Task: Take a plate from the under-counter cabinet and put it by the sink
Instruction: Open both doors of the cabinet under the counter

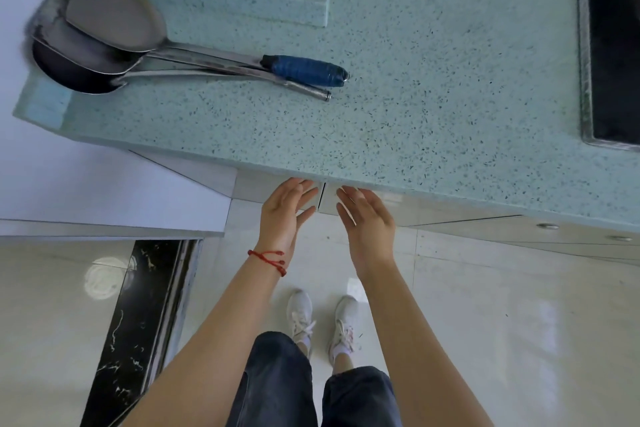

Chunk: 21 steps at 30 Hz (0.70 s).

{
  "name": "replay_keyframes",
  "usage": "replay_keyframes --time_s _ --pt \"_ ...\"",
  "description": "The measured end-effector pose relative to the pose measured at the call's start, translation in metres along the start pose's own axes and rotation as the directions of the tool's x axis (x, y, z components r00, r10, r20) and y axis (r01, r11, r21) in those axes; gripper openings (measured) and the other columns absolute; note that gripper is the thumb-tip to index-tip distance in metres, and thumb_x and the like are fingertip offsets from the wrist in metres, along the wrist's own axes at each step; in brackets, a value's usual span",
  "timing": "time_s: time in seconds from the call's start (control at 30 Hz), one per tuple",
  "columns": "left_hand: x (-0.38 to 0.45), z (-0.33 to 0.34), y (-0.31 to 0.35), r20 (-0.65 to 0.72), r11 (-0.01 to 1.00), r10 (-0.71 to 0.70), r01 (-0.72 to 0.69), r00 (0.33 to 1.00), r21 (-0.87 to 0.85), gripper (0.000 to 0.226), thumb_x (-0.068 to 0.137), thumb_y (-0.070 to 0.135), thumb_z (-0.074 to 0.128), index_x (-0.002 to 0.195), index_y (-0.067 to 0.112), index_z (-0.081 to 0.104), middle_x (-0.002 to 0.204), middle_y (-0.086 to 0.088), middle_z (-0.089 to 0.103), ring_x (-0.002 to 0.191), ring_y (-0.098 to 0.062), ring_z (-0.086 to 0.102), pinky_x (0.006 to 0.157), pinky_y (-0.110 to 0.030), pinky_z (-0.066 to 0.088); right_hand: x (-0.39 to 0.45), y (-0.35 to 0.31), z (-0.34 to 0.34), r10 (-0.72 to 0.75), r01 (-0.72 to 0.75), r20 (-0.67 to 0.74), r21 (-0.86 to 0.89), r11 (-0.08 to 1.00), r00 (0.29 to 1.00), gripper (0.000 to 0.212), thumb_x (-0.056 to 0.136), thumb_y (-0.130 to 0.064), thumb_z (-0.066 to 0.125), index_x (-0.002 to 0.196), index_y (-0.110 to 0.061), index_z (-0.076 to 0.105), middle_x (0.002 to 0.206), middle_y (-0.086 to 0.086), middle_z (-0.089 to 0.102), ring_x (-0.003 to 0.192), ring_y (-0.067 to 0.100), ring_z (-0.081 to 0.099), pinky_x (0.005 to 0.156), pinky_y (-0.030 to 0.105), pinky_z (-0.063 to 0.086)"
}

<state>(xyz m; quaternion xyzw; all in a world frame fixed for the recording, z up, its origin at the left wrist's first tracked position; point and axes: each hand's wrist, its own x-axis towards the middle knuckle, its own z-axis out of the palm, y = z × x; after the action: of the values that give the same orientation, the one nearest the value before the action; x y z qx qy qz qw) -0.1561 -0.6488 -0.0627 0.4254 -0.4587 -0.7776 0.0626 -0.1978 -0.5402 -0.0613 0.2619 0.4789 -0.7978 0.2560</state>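
1. I see both hands held out in front of me under the counter edge, at about 12 o'clock from my feet. My left hand has its fingers spread wide and holds nothing; a red string bracelet sits on that wrist.
2. My right hand is just beside it at its 3 o'clock, fingers loosely spread, also empty.
3. Between the fingertips of the 2 hands runs the seam of the 2 cabinet doors, both closed, so I cannot see what is inside. No plate shows anywhere; I cannot tell where it is.
4. On the speckled green countertop, at 10 o'clock from my hands, lie metal ladles and spatulas stacked together, bowls toward the wall at 9 o'clock and handles pointing to 3 o'clock. 1 handle is wrapped in blue tape.
5. At 2 o'clock a dark recessed basin with a steel rim is cut off by the frame edge; I cannot make out its contents.
6. I find no readable writing or brand.
7. Below, white sneakers stand on the glossy tile floor.
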Motion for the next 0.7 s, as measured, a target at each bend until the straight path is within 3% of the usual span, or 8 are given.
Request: replay_keyframes --time_s 0.07,0.33,0.53,0.7 --pt "0.005 0.002 0.004 0.030 0.998 -0.011 0.013 0.999 -0.063 0.019 0.090 0.010 0.045 0.082 0.019 0.058 0.099 -0.002 0.067 0.101 -0.014 0.064 0.081 -0.031 0.051 0.003 -0.001 0.006 0.023 -0.024 0.016 0.065 0.998 1.000 0.019 0.090 0.003 0.045 0.084 -0.008 0.060 0.094 0.009 0.067 0.104 0.026 0.062 0.093 0.035 0.048" --pt "0.011 0.006 0.006 0.124 0.974 -0.046 0.072 0.991 -0.216 0.016 0.087 0.003 0.052 0.090 0.015 0.061 0.099 -0.002 0.066 0.105 -0.017 0.060 0.086 -0.032 0.051 0.011 0.004 0.018 0.029 -0.038 0.056 0.172 0.984 0.998 0.028 0.086 0.012 0.041 0.086 -0.007 0.062 0.085 0.005 0.068 0.092 0.023 0.063 0.090 0.033 0.049" --pt "0.005 0.006 0.006 0.104 0.952 -0.059 0.088 0.993 -0.292 0.019 0.085 -0.003 0.052 0.075 0.012 0.059 0.072 0.004 0.072 0.088 -0.014 0.066 0.085 -0.031 0.053 0.009 0.008 0.019 0.065 -0.070 0.031 0.247 0.966 0.997 0.023 0.085 0.015 0.044 0.078 -0.004 0.055 0.081 0.012 0.063 0.086 0.027 0.065 0.088 0.035 0.052" --pt "-0.008 -0.003 -0.002 0.088 0.969 -0.034 0.055 0.996 -0.242 0.021 0.085 -0.003 0.050 0.072 0.011 0.059 0.067 0.004 0.072 0.080 -0.012 0.069 0.080 -0.025 0.056 -0.005 0.015 0.012 0.068 -0.076 0.043 0.214 0.974 0.997 0.018 0.087 0.012 0.044 0.083 -0.002 0.055 0.084 0.015 0.063 0.083 0.024 0.067 0.086 0.031 0.054"
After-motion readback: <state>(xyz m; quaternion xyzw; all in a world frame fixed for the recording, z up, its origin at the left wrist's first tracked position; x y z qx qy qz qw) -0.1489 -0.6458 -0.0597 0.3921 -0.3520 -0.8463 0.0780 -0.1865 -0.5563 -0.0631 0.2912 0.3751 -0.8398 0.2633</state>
